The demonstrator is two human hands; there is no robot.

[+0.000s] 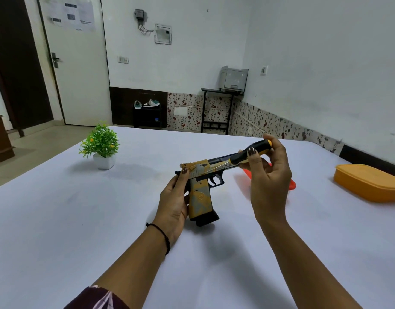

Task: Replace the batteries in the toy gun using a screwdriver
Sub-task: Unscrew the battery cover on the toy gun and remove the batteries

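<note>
- Left hand (173,205) wrapped around the back of the grip of the toy gun (201,188), thumb up on the rear of the slide. Gun held just above the bench (80,219), about mid-bench, barrel pointing toward the far right corner.
- Right hand (269,177) holds the screwdriver (251,152) by its black-and-yellow handle, pinched between thumb and fingertips; remaining fingers loosely curled, not clenched.
- Shaft runs down-left along the side of the slide. Tip seems to meet the gun's flank near the printed lettering; cannot tell whether it sits in a screw head.
- Step in hand, as judged: undoing the screw of the battery cover, or finding it. No cover off, no batteries in sight.
- Next move calls for: tip seated square in the screw, left hand bracing the gun against twist, slow turns from the fingertips. A small screw will likely come loose and want catching.
- Risk: shaft lies at a shallow angle to the gun; a slanted tip could slip out and scar the plastic.
- Behind the right hand, an orange-red tray (291,185) lies on the bench, mostly hidden.
- Orange lidded box (368,181) near the right edge, well apart from the hands.
- Small potted plant (101,144) toward the far left corner.
</note>
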